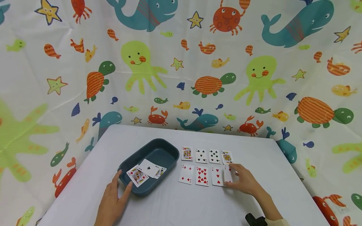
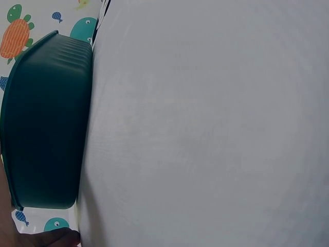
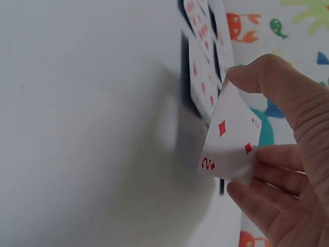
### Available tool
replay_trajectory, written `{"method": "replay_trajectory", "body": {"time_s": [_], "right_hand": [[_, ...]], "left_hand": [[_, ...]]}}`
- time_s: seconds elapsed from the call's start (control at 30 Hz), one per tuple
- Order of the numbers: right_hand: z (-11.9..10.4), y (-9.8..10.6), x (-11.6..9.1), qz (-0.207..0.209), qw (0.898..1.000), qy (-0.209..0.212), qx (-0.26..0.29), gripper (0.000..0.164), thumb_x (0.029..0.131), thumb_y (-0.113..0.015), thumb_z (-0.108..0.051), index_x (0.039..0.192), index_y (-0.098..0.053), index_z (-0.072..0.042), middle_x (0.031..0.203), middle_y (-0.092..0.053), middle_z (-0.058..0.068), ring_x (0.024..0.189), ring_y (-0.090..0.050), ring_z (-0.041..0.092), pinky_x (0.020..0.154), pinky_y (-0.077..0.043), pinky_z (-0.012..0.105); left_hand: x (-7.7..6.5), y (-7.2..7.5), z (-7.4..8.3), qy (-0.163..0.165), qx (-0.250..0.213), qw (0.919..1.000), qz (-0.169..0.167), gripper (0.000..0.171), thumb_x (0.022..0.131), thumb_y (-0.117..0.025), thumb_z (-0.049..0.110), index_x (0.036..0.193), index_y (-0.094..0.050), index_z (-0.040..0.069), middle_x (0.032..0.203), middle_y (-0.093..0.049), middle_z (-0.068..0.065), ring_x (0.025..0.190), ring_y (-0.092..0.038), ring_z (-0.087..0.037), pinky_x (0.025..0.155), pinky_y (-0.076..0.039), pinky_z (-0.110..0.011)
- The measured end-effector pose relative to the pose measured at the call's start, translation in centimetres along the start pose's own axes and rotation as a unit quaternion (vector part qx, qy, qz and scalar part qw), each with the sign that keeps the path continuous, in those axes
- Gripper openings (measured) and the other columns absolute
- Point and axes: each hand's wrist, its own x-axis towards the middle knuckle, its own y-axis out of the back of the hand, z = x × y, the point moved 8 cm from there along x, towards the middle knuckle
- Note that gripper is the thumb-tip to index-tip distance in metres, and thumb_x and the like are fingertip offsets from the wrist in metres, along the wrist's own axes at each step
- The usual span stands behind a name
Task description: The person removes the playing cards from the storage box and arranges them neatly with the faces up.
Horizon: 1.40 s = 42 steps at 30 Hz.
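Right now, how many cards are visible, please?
11: four back-row cards, three front-row cards, one card in the right hand, three cards in the tray; others possibly hidden.

A dark green tub (image 2: pixel 46 123) stands on the white table (image 2: pixel 205 128), a curtain (image 2: pixel 38 23) with 1 orange turtle (image 2: pixel 15 38) on its far side. The left hand (image 2: pixel 9 231) is at the tub's left end.

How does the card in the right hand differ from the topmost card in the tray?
The two of diamonds has red marks; the topmost card has black ones. The two of diamonds is held in the right hand; the topmost card lies in the tray over other cards. Both are white, with faces showing.
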Motion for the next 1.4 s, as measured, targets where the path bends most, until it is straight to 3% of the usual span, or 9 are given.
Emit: {"method": "replay_trajectory", "body": {"time_s": [0.3, 0.63, 1.03, 1.2, 1.4], "right_hand": [[1.2, -0.4, 0.0, -0.033, 0.998, -0.027, -0.048, 0.085, 0.071, -0.093, -0.037, 0.137, -0.059, 0.004, 0.131, -0.061, 0.021, 0.104, -0.064, 0.030, 0.090, -0.056, 0.050], [1.7, -0.8, 0.3, -0.045, 0.996, -0.024, -0.069, 0.083, 0.073, -0.092, -0.035, 0.137, -0.058, 0.006, 0.134, -0.060, 0.023, 0.124, -0.057, 0.043, 0.104, -0.047, 0.059], [1.2, -0.1, 0.3, -0.043, 0.997, -0.017, -0.059, 0.081, 0.075, -0.090, -0.038, 0.137, -0.059, 0.006, 0.140, -0.056, 0.026, 0.130, -0.053, 0.047, 0.106, -0.045, 0.061], [-0.3, 0.2, 0.5, -0.022, 0.999, 0.010, -0.041, 0.078, 0.077, -0.089, -0.035, 0.138, -0.059, 0.003, 0.141, -0.057, 0.022, 0.130, -0.054, 0.045, 0.104, -0.047, 0.060], [-3.9, 0.3, 1.1, 0.003, 0.999, 0.049, 0.022, 0.074, 0.081, -0.088, -0.033, 0.143, -0.057, -0.005, 0.145, -0.057, 0.017, 0.135, -0.051, 0.044, 0.102, -0.048, 0.062]], "left_hand": [[0.0, 0.0, 0.1, -0.007, 0.002, 1.0000, 0.005, 0.082, 0.103, -0.049, 0.059, 0.163, -0.015, 0.015, 0.145, -0.041, -0.039, 0.133, -0.043, -0.059, 0.104, -0.039, -0.071], [0.0, 0.0, 0.1, -0.007, 0.002, 0.9999, 0.009, 0.083, 0.102, -0.047, 0.062, 0.163, -0.015, 0.015, 0.145, -0.041, -0.039, 0.132, -0.044, -0.058, 0.104, -0.039, -0.071], [0.0, 0.0, 0.1, -0.004, 0.008, 0.9999, 0.006, 0.084, 0.102, -0.046, 0.062, 0.164, -0.014, 0.016, 0.144, -0.041, -0.039, 0.131, -0.045, -0.058, 0.103, -0.040, -0.071], [0.0, 0.0, 0.0, -0.006, 0.011, 0.9999, 0.005, 0.083, 0.102, -0.048, 0.060, 0.163, -0.015, 0.015, 0.144, -0.042, -0.039, 0.131, -0.045, -0.058, 0.104, -0.039, -0.071], [-0.1, 0.1, 0.0, -0.007, 0.007, 0.9999, 0.005, 0.082, 0.103, -0.048, 0.060, 0.163, -0.015, 0.015, 0.143, -0.041, -0.040, 0.131, -0.045, -0.059, 0.104, -0.039, -0.071]]}}
